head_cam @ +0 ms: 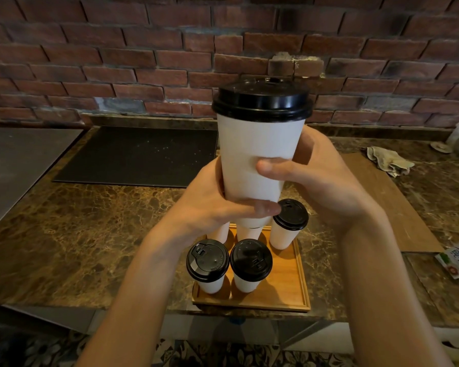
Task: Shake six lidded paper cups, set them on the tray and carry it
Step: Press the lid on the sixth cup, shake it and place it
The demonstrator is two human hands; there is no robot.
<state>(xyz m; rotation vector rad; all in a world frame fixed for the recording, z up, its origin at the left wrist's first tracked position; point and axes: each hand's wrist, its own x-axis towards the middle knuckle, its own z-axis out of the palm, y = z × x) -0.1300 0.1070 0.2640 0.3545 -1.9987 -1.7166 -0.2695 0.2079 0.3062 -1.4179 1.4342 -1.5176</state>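
We record one white paper cup with a black plastic lid (260, 154), upright and raised in the air above the rear of the tray, touching nothing but the hands. The left hand (212, 200) wraps the cup's lower part, its thumb (265, 207) laid across the front near the base. The right hand (326, 181) grips the cup's middle from the other side, thumb (270, 166) pressed on the front wall. Below sits a rectangular orange-brown wooden tray (286, 282) near the counter's front edge. On it we count five more lidded white cups: a front-left cup (207, 260), a front-middle cup (251, 262) just beside it, a rear-right cup (289, 221), and two rear cups (221, 231) largely hidden behind the hands. The tray rests on a brown veined marble counter (77, 234). Farther back lies a black rectangular mat (138, 157), backed by a red brick wall (117, 62). At right we note a crumpled pale cloth (387, 160).
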